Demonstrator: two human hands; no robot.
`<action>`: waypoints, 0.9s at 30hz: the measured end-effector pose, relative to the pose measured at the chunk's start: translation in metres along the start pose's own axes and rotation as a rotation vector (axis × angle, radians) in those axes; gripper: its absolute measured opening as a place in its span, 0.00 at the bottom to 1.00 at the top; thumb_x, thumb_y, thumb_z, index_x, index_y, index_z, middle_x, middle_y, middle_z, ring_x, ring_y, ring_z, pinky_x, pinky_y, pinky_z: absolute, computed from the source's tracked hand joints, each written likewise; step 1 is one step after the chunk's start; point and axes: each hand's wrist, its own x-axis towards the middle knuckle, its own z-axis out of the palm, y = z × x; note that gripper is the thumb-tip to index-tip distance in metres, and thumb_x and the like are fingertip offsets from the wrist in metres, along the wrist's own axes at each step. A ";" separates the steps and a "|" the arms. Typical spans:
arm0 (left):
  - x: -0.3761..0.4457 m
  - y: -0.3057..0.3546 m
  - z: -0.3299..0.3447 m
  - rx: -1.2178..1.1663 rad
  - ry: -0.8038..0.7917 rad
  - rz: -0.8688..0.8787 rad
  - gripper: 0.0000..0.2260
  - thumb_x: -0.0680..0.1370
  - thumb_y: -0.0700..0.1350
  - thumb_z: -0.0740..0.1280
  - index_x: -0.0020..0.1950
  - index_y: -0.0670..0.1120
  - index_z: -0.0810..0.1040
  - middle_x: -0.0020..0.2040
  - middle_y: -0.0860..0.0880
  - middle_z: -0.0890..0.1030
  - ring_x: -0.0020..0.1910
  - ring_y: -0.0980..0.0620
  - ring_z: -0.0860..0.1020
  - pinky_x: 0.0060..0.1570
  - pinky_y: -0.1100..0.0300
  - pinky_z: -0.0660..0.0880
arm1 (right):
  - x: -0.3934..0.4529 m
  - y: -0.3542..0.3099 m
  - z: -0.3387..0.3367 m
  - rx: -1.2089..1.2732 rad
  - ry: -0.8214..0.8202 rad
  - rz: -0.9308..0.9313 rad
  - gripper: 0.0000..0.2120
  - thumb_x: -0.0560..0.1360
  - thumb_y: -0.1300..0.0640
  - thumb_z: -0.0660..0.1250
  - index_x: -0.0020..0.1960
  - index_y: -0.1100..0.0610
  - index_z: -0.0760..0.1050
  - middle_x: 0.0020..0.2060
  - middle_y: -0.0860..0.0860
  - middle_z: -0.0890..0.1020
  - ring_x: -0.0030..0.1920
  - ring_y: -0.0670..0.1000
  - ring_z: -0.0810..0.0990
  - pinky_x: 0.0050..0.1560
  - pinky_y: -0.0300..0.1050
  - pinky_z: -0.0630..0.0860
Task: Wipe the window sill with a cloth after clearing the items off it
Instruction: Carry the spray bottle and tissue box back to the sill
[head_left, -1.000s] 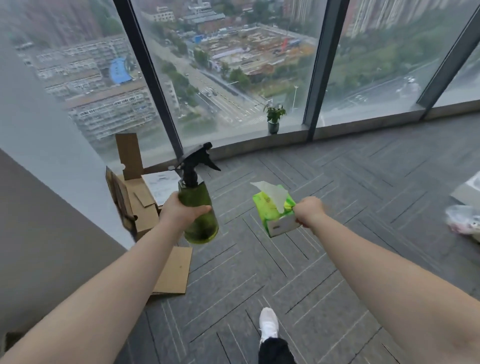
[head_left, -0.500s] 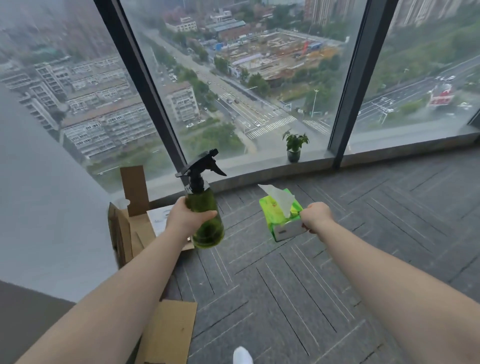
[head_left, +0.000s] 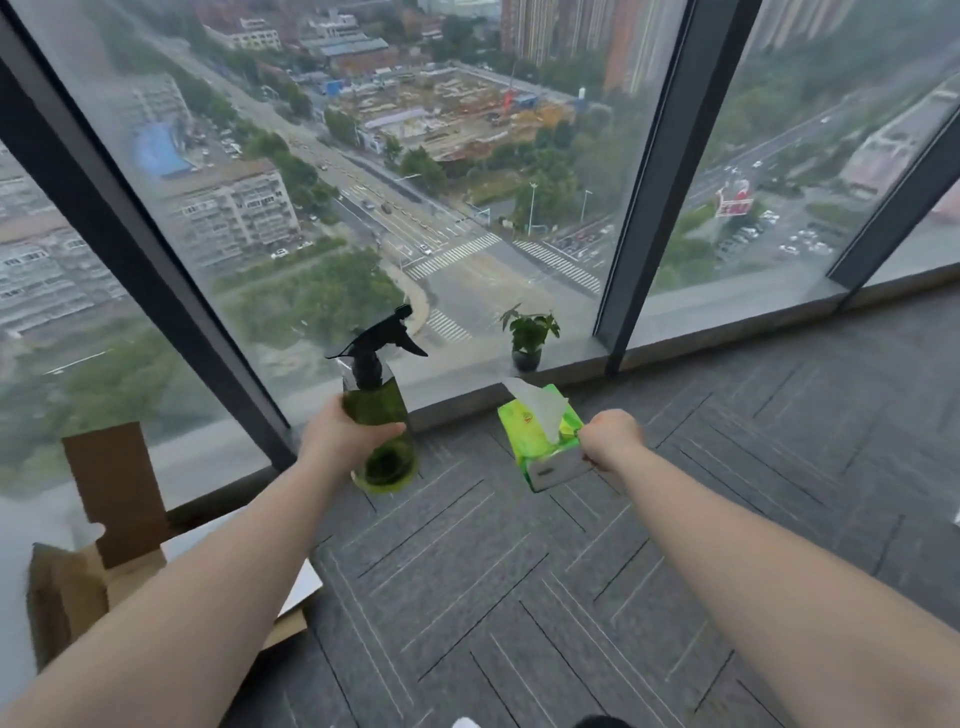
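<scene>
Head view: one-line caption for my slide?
Left hand holds green spray bottle, right hand green tissue pack; small potted plant on sill.

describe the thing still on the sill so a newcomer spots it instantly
Follow the window sill along the foot of the big glass panes to the dark upright frame post right of centre. Just left of its base stands a small potted plant: green leaves in a dark pot, the only thing visible on the sill.

One green spray bottle (head_left: 381, 422), one green tissue pack (head_left: 543, 441), one potted plant (head_left: 528, 335), one open cardboard box (head_left: 93, 540), two hands.
</scene>
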 end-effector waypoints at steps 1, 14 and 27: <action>0.016 0.007 0.001 -0.004 -0.007 -0.003 0.31 0.64 0.55 0.79 0.63 0.49 0.72 0.52 0.51 0.78 0.44 0.51 0.78 0.45 0.56 0.75 | 0.012 -0.011 -0.002 -0.013 -0.002 0.007 0.06 0.74 0.62 0.60 0.41 0.60 0.75 0.47 0.59 0.82 0.44 0.57 0.77 0.42 0.44 0.72; 0.222 0.049 0.023 0.052 0.022 -0.180 0.27 0.62 0.56 0.78 0.56 0.54 0.71 0.51 0.52 0.78 0.49 0.48 0.78 0.46 0.54 0.78 | 0.247 -0.147 0.052 -0.088 -0.201 -0.070 0.06 0.74 0.59 0.62 0.41 0.58 0.75 0.40 0.56 0.78 0.40 0.56 0.76 0.39 0.40 0.68; 0.424 -0.018 0.104 0.037 0.108 -0.373 0.26 0.61 0.59 0.77 0.54 0.55 0.70 0.55 0.51 0.79 0.54 0.47 0.77 0.53 0.50 0.77 | 0.440 -0.200 0.177 -0.093 -0.211 -0.031 0.12 0.78 0.57 0.60 0.50 0.62 0.80 0.54 0.61 0.81 0.56 0.62 0.77 0.49 0.47 0.70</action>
